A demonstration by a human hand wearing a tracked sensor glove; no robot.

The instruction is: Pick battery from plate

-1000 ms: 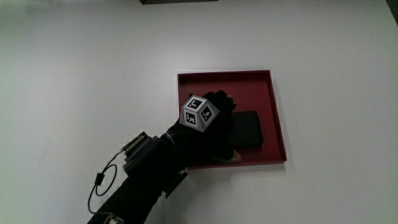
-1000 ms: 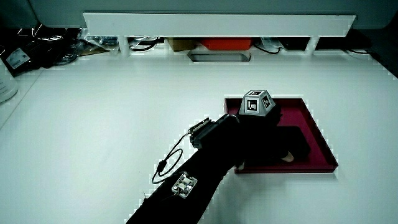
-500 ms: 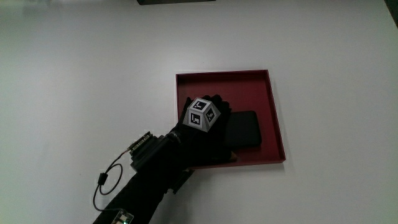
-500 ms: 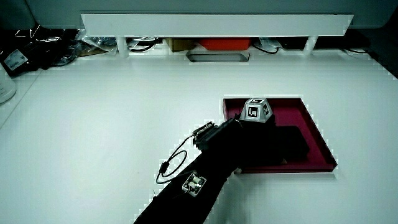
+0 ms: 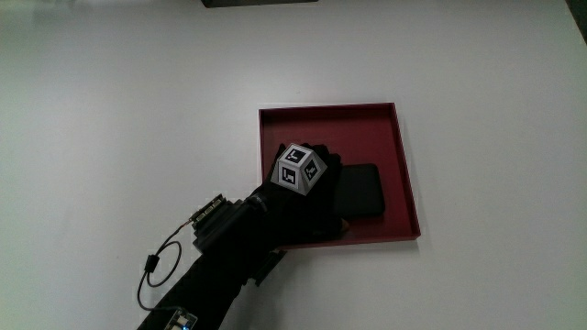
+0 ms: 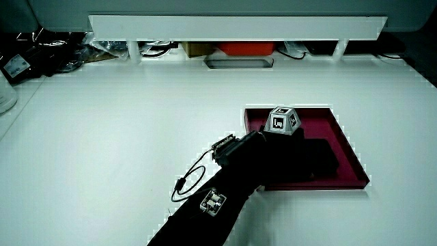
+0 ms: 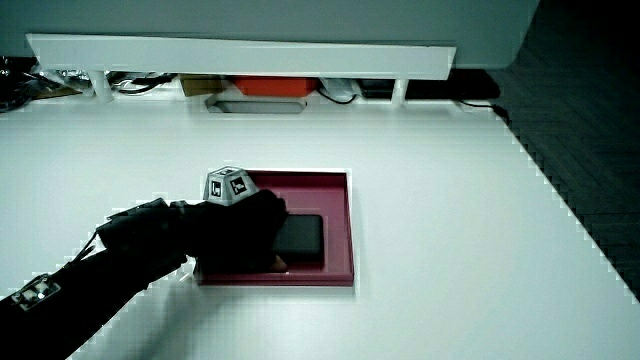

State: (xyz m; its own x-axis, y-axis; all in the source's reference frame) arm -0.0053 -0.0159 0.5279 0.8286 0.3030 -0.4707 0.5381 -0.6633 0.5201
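Observation:
A flat black battery (image 5: 359, 191) lies in a shallow red square plate (image 5: 330, 110) on the white table. The hand (image 5: 316, 197), in a black glove with a patterned cube (image 5: 298, 170) on its back, rests over the end of the battery nearer the forearm. Its fingers are curled around that end. The battery still sits flat on the plate floor. In both side views the hand (image 6: 287, 154) (image 7: 245, 228) covers about half of the battery (image 6: 322, 158) (image 7: 302, 240); the plate's rim (image 6: 355, 154) (image 7: 345, 230) shows around it.
A low white partition (image 6: 239, 27) runs along the table's edge farthest from the person, with cables and small boxes under it. A looped cable (image 5: 156, 270) hangs off the forearm over the bare white table beside the plate.
The hand has settled a little lower onto the battery and its thumb has drawn in against the battery's near edge. The battery and plate have not moved.

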